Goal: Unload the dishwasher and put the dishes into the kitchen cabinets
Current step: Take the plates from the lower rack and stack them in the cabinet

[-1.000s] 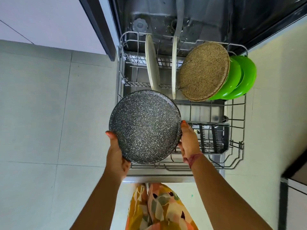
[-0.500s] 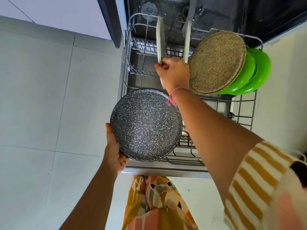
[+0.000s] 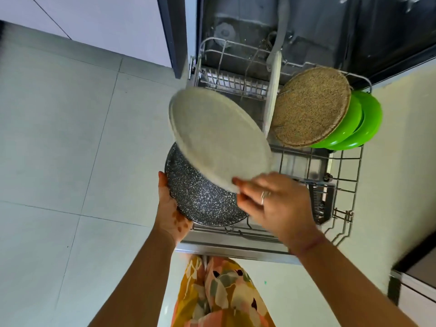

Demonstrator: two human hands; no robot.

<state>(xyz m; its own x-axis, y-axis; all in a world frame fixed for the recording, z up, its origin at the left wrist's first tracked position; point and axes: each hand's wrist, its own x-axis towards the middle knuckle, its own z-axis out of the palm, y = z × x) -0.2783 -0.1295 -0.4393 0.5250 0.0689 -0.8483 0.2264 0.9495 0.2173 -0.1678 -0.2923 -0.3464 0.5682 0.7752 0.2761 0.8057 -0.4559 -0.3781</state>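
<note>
Now our right hand (image 3: 276, 204) has lifted the cream plate (image 3: 219, 140) from the rack (image 3: 342, 161), pinching its rim above the speckled plate (image 3: 203, 201) gripped by our left hand (image 3: 171, 208), center frame; stacking comes next.

Large pale grey floor tiles (image 3: 59, 149) spread out to the left, with thin dark grout lines crossing between them. At the far left a white wall panel (image 3: 106, 22) meets the floor. Near the bottom hangs a patterned garment (image 3: 224, 293) in orange, yellow and cream. At the near right corner stands a dark-edged white cabinet (image 3: 417, 289).
</note>
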